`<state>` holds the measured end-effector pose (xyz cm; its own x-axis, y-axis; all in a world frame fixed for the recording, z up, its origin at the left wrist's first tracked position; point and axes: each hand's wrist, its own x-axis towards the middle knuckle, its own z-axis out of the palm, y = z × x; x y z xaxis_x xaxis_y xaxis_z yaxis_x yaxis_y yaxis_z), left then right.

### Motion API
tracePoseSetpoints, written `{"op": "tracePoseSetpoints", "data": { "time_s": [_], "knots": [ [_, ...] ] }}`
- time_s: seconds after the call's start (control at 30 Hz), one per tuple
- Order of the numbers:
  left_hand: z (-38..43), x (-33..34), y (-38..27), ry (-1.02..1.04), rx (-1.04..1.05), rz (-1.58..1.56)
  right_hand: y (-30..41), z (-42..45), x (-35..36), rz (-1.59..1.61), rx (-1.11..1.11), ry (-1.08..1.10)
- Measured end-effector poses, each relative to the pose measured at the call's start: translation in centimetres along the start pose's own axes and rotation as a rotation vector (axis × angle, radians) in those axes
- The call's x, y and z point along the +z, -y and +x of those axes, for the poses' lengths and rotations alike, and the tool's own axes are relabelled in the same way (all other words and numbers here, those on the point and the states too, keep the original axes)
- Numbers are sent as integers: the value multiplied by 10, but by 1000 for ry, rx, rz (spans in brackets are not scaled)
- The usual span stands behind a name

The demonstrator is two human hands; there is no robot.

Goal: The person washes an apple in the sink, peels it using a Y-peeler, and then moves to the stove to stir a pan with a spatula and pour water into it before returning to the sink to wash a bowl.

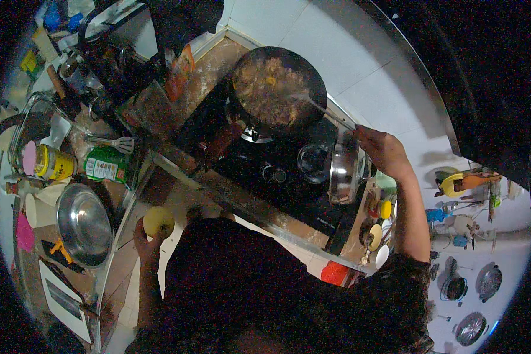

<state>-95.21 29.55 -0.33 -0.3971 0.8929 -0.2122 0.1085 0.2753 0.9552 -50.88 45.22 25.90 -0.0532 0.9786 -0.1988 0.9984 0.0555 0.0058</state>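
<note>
My right hand (pixel 384 150) grips the thin handle of a metal cooking utensil (pixel 332 114). Its far end reaches into the food in a dark, round pan (pixel 321 99) on the stove's back burner. Brownish chopped food (pixel 272 88) covers the pan's bottom; blur hides what it is. Low on the left, my left hand (pixel 147 241) holds a round, pale yellow item (pixel 158 220), perhaps a fruit, away from the stove in front of the counter edge. Below the pan is the black glass cooktop (pixel 256 177), with a second burner (pixel 314 163) bare.
A stainless steel pot (pixel 343 177) stands at the cooktop's right, beside jars with yellow lids (pixel 384 209). The left counter bears a steel bowl (pixel 86 223), a yellow-labelled jar (pixel 56 163), a green container (pixel 105 166) and a slotted spatula (pixel 121 144). Pans (pixel 471 328) hang on the right wall.
</note>
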Motion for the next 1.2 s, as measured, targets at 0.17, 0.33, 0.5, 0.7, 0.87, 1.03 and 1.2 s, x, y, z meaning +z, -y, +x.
{"op": "tracePoseSetpoints", "data": {
  "time_s": [0.17,0.33,0.5,0.7,0.87,1.03,1.2],
  "knots": [
    [2,7,-22,123,-33,-117,17,49,28,85,49,-165],
    [3,9,-52,156,-84,44,18,84,67,-7,68,-106],
    [-2,8,-38,99,-56,-55,27,69,62,-152,33,59],
    [-1,4,-43,111,18,-12,16,70,60,51,-53,-285],
    [2,11,-66,131,-72,-16,33,73,61,-98,-8,-50],
    [5,9,-54,184,3,-10,19,52,57,54,17,-11],
    [6,2,-24,126,-91,-53,5,41,71,332,62,-117]
  ]
}}
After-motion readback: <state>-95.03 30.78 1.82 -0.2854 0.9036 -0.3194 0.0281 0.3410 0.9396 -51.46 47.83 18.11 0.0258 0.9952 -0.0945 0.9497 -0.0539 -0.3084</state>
